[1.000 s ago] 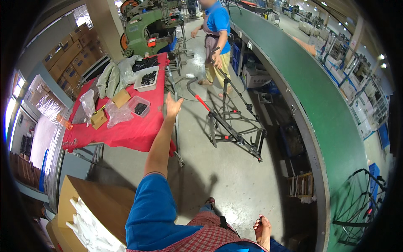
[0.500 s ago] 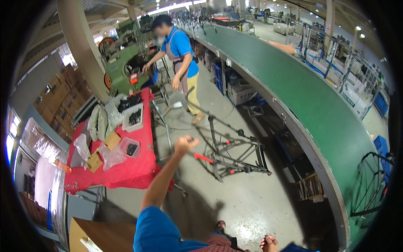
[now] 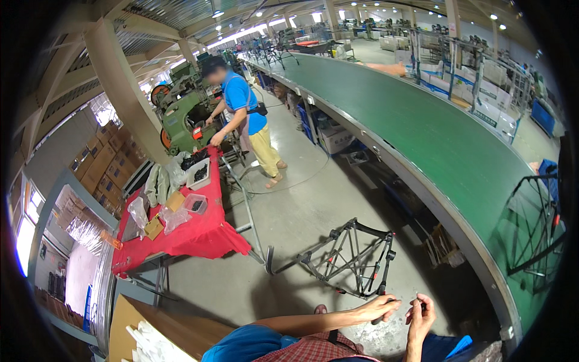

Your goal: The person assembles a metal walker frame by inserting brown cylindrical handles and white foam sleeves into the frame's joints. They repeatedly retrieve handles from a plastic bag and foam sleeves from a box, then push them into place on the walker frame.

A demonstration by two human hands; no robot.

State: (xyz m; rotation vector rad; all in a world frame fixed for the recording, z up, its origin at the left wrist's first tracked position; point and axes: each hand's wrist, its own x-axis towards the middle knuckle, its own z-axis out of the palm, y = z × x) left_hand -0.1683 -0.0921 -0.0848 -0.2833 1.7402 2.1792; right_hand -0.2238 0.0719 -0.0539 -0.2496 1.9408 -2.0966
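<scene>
My left hand (image 3: 380, 308) is closed at the lower right, with a bit of something dark showing at its fingers. Just beside it, my right hand (image 3: 421, 310) is raised with its fingers pinched round something small and dark. Neither thing is clear enough to name. A black folding tube frame (image 3: 353, 259) with red parts lies in front of my hands. Its near end comes up to my left hand; whether they touch I cannot tell.
A long green conveyor (image 3: 386, 108) runs along the right, carrying another black frame (image 3: 534, 223). At left stands a red-covered table (image 3: 211, 226) with a white tub (image 3: 199, 174) of black parts. A co-worker (image 3: 244, 114) stands at a green machine (image 3: 181, 120). An open carton (image 3: 169, 326) is nearby.
My left arm has swung from out over the floor back to my right hand, which has risen. The black frame has turned and come nearer. The co-worker has moved an arm towards the red table.
</scene>
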